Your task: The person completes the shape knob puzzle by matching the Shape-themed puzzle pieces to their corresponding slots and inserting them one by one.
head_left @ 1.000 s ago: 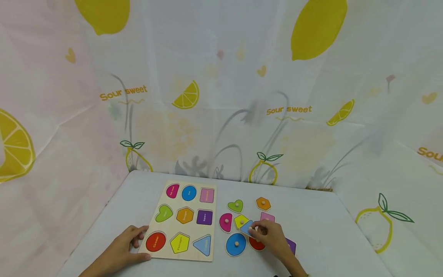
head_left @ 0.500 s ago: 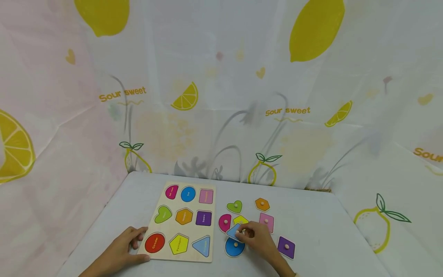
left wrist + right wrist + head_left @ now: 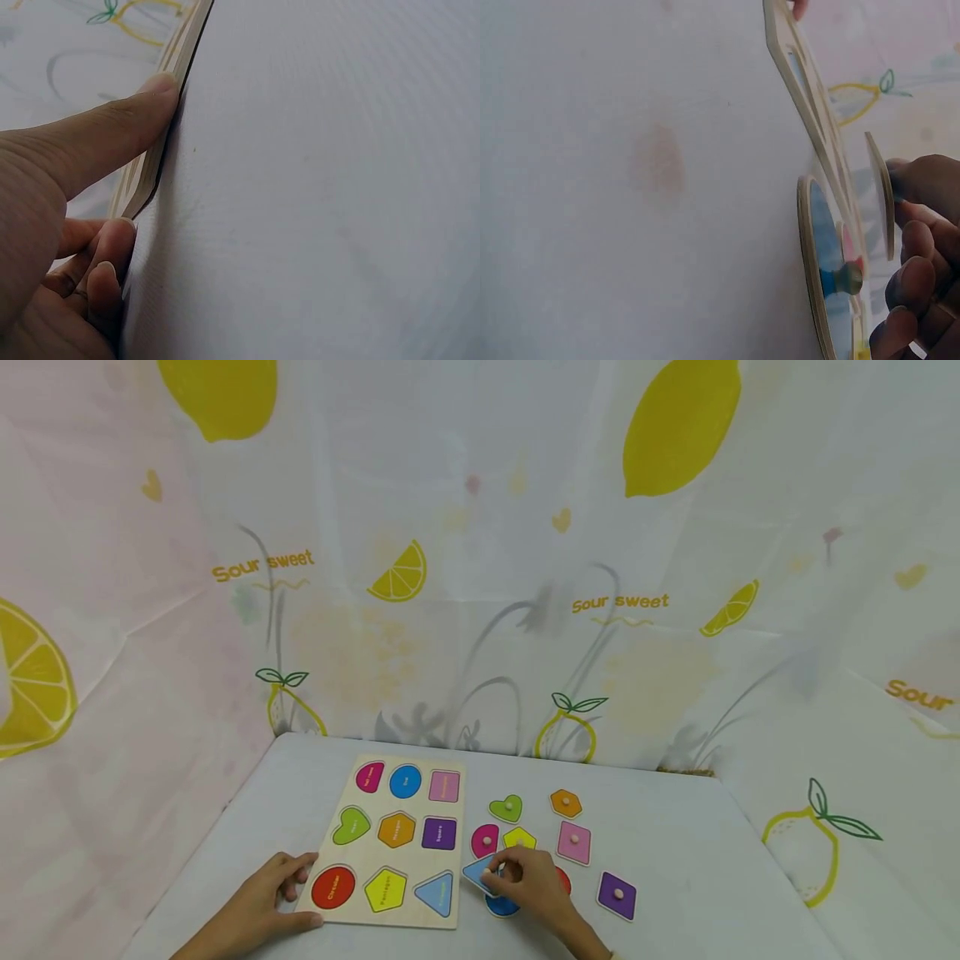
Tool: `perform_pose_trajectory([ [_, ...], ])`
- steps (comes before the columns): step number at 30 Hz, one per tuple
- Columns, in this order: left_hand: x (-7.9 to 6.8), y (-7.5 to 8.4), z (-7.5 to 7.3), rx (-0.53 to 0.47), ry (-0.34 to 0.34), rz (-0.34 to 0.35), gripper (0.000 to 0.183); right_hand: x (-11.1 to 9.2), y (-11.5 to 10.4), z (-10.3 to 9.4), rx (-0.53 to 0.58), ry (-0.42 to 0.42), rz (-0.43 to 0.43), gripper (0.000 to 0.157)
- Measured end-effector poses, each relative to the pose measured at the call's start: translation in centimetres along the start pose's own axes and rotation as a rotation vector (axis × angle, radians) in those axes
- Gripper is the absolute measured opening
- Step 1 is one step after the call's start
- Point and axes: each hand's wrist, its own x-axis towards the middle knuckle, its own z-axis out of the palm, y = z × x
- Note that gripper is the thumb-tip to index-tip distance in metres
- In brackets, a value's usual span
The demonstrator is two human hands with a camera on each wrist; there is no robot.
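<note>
A wooden shape puzzle board (image 3: 352,839) lies on the table. My left hand (image 3: 272,893) holds its near left corner, thumb along the front edge (image 3: 142,169) and fingers curled at the side. My right hand (image 3: 528,887) pinches the knob of a light-blue triangle piece (image 3: 477,870), just off the board's right edge. In the right wrist view the triangle piece (image 3: 885,206) is raised above the blue round piece (image 3: 821,240). The board's printed triangle spot (image 3: 435,893) is at its near right. My right hand partly hides a red round piece (image 3: 563,881).
Right of the board lie more knobbed pieces: a green heart (image 3: 506,810), orange hexagon (image 3: 566,804), magenta half-round (image 3: 483,842), yellow pentagon (image 3: 519,837), pink rectangle (image 3: 574,843) and purple square (image 3: 617,896). A lemon-print cloth (image 3: 450,643) stands behind the table.
My right hand has carried the triangle piece leftward, from over the yellow pentagon to beside the board. The purple square and pink rectangle are now uncovered. My left hand stays at the board's corner.
</note>
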Motion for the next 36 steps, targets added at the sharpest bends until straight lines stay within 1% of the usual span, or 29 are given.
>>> perform_pose_trajectory([
  [3,0.1,0.1,0.0,0.005,-0.005,-0.018,0.092,0.0,-0.3,0.5,0.017,-0.016,-0.008,0.016],
  [8,0.4,0.3,0.0,0.023,-0.01,-0.048,0.094,0.1,-0.8,1.3,0.014,-0.025,-0.014,0.016],
  [12,0.5,0.3,0.1,0.021,-0.012,-0.044,0.095,0.3,-1.1,1.7,-0.005,-0.027,-0.003,0.017],
  [16,0.5,0.1,0.1,0.04,-0.005,-0.034,0.094,0.4,-1.5,2.1,-0.019,-0.03,-0.005,0.018],
  [24,0.5,-0.1,0.1,0.036,-0.004,-0.044,0.094,0.8,-2.2,3.2,-0.057,-0.04,-0.003,0.017],
  [28,0.7,0.1,0.3,0.042,-0.003,-0.069,0.096,1.0,-2.5,3.8,-0.056,-0.065,-0.009,0.014],
  [33,0.9,0.3,0.4,0.026,-0.005,-0.12,0.099,1.1,-2.7,4.4,-0.053,-0.08,-0.036,0.013],
  [36,1.1,0.2,0.4,0.023,-0.009,-0.126,0.099,1.1,-2.8,4.7,-0.06,-0.079,-0.027,0.012],
])
